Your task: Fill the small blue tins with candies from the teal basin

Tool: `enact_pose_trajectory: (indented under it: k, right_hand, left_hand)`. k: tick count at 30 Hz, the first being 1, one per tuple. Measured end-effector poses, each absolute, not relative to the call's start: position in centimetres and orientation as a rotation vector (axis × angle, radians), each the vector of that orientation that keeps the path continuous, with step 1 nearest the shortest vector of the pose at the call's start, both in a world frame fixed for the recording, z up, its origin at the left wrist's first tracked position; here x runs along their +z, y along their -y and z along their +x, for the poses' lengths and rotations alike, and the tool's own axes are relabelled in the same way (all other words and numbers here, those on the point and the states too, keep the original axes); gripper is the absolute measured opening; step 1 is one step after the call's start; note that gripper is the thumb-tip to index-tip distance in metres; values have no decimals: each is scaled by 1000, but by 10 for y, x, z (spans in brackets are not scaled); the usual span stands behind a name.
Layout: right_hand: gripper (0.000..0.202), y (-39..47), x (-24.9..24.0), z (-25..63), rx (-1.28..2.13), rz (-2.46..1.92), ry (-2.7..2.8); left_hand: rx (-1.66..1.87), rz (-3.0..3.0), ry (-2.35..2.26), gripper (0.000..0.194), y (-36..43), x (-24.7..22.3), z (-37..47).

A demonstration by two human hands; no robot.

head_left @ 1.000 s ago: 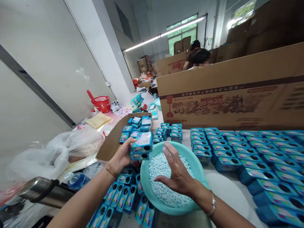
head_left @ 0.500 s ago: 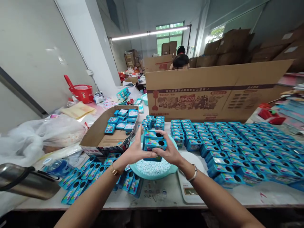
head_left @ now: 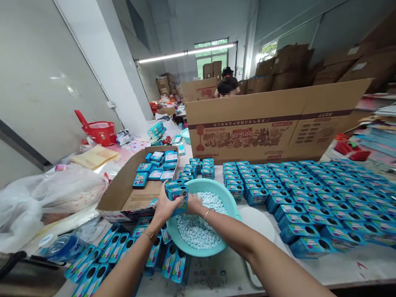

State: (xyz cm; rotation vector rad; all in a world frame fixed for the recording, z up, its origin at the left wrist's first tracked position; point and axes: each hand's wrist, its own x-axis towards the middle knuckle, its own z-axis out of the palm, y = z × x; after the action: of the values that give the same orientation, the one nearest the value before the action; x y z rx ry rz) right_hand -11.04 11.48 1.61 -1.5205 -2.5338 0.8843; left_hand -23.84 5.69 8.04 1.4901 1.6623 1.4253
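My left hand [head_left: 167,206] is wrapped round blue printed boxes [head_left: 177,197] with dark round holes on top, held over the left rim of a turquoise basin [head_left: 230,198]. Small pale blue candies [head_left: 202,231] fill much of the basin. Inside it, my right hand [head_left: 194,203] reaches down among the candies, close to the held boxes; its fingertips are hidden. A white scale [head_left: 258,222] lies to the right, partly under my right forearm.
Rows of blue boxes [head_left: 297,206] cover the right side. More boxes [head_left: 114,247] stand front left, near a bottle [head_left: 64,247]. An open carton [head_left: 123,194] holds further boxes. Behind stands a large cardboard sheet [head_left: 247,111]; a person [head_left: 229,80] is beyond it.
My right hand has let go of the boxes and moved down into the basin. My left hand has shifted left with the boxes and turned them. The view has shifted slightly.
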Motion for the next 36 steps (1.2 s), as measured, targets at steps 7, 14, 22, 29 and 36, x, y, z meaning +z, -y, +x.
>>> enact_pose_trajectory:
  k: [7, 14, 22, 29, 36]
  right_hand:
    - [51, -98, 24, -94, 1054, -937, 3082]
    - [29, -84, 27, -26, 841, -741, 3190]
    - [78, -93, 11, 16, 1177, -1627, 2227]
    - [52, -92, -29, -26, 1202, -1851, 1053]
    - [31, -96, -24, -54, 1252, -1416, 710]
  left_hand:
    - [1338, 1603, -1672, 71, -67, 39, -242]
    - [752, 2063, -1510, 85, -62, 37, -237]
    - [-159, 2430, -1439, 79, -55, 44, -200]
    - [-60, 2264, -1634, 61, -57, 41, -177]
    - [325, 1975, -1865, 54, -64, 30, -169]
